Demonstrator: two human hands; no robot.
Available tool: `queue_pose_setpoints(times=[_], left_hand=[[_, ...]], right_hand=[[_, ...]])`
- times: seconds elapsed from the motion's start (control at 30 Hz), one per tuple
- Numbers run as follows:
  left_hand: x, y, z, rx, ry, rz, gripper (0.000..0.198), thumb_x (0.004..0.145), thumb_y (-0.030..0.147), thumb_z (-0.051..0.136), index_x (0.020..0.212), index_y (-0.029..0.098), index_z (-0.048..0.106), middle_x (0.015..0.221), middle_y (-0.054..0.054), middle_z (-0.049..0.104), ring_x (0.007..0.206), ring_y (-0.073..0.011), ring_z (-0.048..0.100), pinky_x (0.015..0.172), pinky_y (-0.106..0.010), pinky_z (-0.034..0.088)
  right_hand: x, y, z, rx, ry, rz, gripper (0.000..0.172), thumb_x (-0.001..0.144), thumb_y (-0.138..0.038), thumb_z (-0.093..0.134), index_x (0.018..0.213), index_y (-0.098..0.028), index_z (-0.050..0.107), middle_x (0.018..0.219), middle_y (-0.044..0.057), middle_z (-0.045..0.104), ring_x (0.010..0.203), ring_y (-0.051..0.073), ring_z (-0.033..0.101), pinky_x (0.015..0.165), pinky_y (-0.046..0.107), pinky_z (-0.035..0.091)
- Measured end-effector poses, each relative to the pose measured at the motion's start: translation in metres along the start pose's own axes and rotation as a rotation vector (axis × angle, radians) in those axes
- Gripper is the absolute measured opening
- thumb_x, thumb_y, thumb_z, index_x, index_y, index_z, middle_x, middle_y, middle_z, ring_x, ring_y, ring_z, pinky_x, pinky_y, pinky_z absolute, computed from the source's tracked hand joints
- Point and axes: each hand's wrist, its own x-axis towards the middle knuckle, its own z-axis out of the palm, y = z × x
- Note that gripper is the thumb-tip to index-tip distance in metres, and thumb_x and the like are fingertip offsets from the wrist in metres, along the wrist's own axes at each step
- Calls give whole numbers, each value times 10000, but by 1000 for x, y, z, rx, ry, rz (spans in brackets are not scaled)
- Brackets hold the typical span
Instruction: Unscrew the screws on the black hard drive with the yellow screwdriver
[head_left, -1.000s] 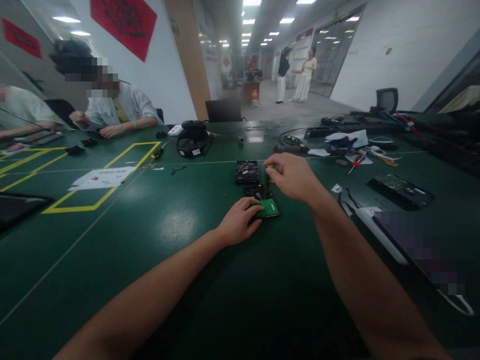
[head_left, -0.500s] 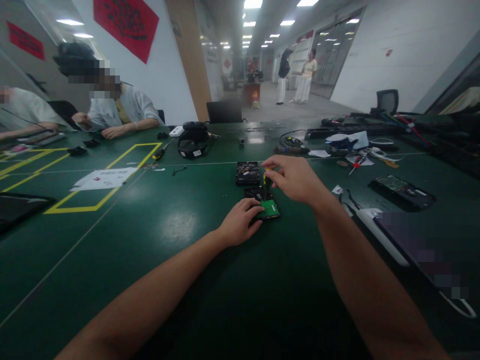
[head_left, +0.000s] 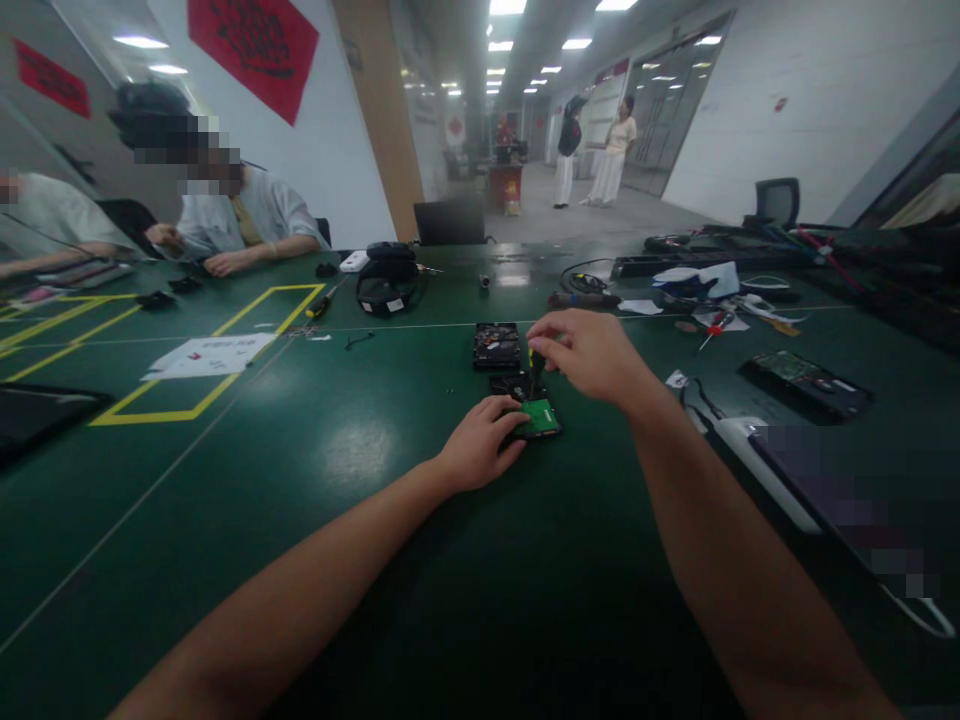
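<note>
A hard drive with a green circuit board (head_left: 541, 418) lies on the dark green table in front of me. My left hand (head_left: 482, 447) grips its left side, fingers over the top edge and thumb along the near side. In my right hand (head_left: 589, 360), a short screwdriver (head_left: 536, 372) with a yellow and black handle is pinched between thumb and fingers. It stands upright, with its tip down at the far part of the drive; the exact contact point is too small to make out. Just beyond lies a second, black hard drive (head_left: 496, 346).
On the right lie another drive (head_left: 806, 384), a red-handled screwdriver (head_left: 718, 327) and a white-edged device (head_left: 780, 475). A black headset (head_left: 387, 285) and a yellow-handled screwdriver (head_left: 319, 304) sit farther left, near a paper sheet (head_left: 210, 357). A person (head_left: 251, 215) sits across the table.
My right hand's fingers have shifted slightly on the screwdriver handle, covering more of its yellow part. The left hand and the drive stay in place.
</note>
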Motion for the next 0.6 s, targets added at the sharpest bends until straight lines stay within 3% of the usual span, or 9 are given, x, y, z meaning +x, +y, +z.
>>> queue_pose_setpoints(times=[0.17,0.47,0.6], left_hand=[[0,-1,1,5,2,-5,431,964,275,681,1387,224,616,1407,-149,578,1355,-341,550,1142,-569,511],[0,-1,-1,-9,-4,-6,436,964,281,680,1391,230,608,1414,-155,581,1350,-348,552,1136,-586,511],[0,-1,0,-7,-5,-7,439,962,279,685,1391,233,609,1412,-155,584,1354,-349,552,1135,-592,511]], right_hand=[[-1,-1,-1,17,5,13,223,964,-239,609,1127,-202,757,1048,59,806,693,165,726,758,338,553],[1,-2,1,-37,17,13,189,984,-309,606,1005,-214,767,1034,80,778,790,189,710,759,346,533],[0,-1,0,5,20,33,202,958,-250,616,1104,-207,750,1068,79,791,760,186,721,753,350,558]])
